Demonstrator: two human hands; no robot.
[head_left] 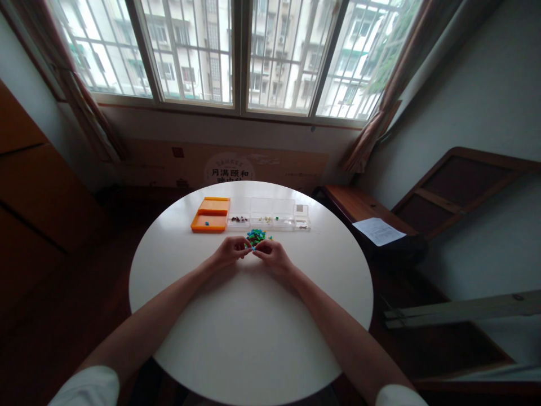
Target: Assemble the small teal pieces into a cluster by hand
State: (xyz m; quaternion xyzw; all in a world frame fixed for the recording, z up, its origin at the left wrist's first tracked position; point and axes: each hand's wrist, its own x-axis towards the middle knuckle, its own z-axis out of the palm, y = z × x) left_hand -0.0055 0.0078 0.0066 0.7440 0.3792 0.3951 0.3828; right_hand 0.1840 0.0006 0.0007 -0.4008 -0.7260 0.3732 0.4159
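Both hands meet over a round white table, just in front of a pile of small blue, green and dark pieces (256,235). My left hand (232,250) is closed in a pinch on a tiny blue piece (253,248). From the other side, the fingertips of my right hand (273,254) pinch at the same piece. Behind the pile, an open orange case (209,228) has one blue piece (207,224) inside. Beside it, clear plastic boxes (286,225) with raised lids hold dark brown pieces (239,219), pale yellow pieces (266,219) and a green piece (276,218).
The white table (249,338) has a curved edge all round. To its right, a paper sheet (379,232) lies on a wooden bench (350,203). A printed cardboard panel (160,163) stands behind the table, below a barred window with curtains.
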